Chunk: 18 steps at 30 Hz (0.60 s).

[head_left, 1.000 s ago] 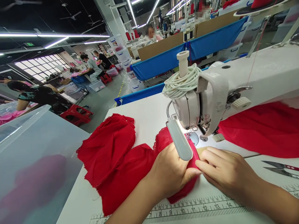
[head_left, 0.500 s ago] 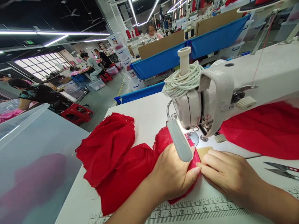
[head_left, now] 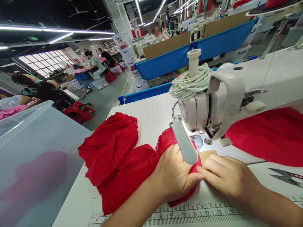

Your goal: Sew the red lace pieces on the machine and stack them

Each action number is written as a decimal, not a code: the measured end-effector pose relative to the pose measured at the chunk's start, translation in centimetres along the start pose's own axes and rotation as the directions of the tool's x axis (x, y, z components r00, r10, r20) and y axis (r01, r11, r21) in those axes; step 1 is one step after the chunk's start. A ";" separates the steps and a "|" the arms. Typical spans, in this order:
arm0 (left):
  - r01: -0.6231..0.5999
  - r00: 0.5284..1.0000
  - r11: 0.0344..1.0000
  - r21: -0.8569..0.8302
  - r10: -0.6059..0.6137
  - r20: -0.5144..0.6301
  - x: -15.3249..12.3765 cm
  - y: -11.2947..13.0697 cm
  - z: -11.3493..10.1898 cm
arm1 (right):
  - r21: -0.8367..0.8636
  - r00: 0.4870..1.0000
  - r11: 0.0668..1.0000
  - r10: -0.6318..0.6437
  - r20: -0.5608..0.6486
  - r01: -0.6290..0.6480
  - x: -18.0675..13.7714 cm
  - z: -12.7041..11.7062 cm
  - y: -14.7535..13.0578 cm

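Observation:
Red fabric (head_left: 127, 170) with an overlocked edge lies bunched across the sewing table, running under my left hand (head_left: 174, 171). That hand is closed on the fabric's folded edge, its thumb pointing right; the grey lamp (head_left: 184, 142) hides some of its fingers. My right hand (head_left: 226, 173), fingers curled together, pinches the same edge beside the left thumb. A tan piece (head_left: 207, 156) shows just beyond the right fingers. The sewing machine's head (head_left: 199, 110) stands over the work, with a round metal cover (head_left: 197, 142) in its bed. The fabric under my palms is hidden.
More red fabric (head_left: 267, 135) lies under the machine arm. Thread snips (head_left: 286, 176) rest at the right. A printed ruler (head_left: 189, 216) runs along the front edge. A translucent plastic bin (head_left: 42, 157) stands at the left. People sit at other tables behind.
The view has shifted slightly, moving the machine a little to the right in the picture. My right fingers have slid slightly left along the fabric edge, and less of that strip shows between my hands.

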<state>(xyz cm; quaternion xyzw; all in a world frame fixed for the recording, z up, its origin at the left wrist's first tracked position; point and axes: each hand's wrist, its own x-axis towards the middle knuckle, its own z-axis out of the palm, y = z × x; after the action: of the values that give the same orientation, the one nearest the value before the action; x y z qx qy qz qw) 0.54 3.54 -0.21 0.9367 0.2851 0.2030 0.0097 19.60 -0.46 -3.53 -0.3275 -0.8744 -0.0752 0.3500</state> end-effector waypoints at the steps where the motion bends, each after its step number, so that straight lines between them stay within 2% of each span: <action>1: 0.001 1.000 1.000 0.015 -0.001 -0.003 -0.1 -0.1 0.1 | 0.002 1.000 1.000 -0.002 0.000 0.002 0.0 0.0 0.0; 10: 0.002 0.999 0.997 0.077 -0.006 0.051 -0.7 -0.3 0.4 | 0.035 1.000 0.999 -0.003 0.007 0.003 0.3 0.0 -0.1; 18: 0.000 1.000 0.997 0.082 0.002 -0.027 -0.4 -0.2 0.7 | 0.031 1.000 0.999 0.013 0.006 -0.013 0.6 -0.3 0.0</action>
<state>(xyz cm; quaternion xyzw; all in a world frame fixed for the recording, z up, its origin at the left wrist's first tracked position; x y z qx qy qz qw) 0.39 3.55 -1.07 0.9337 0.2927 0.2036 -0.0326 19.46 -0.29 -2.94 -0.3279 -0.8743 -0.0583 0.3532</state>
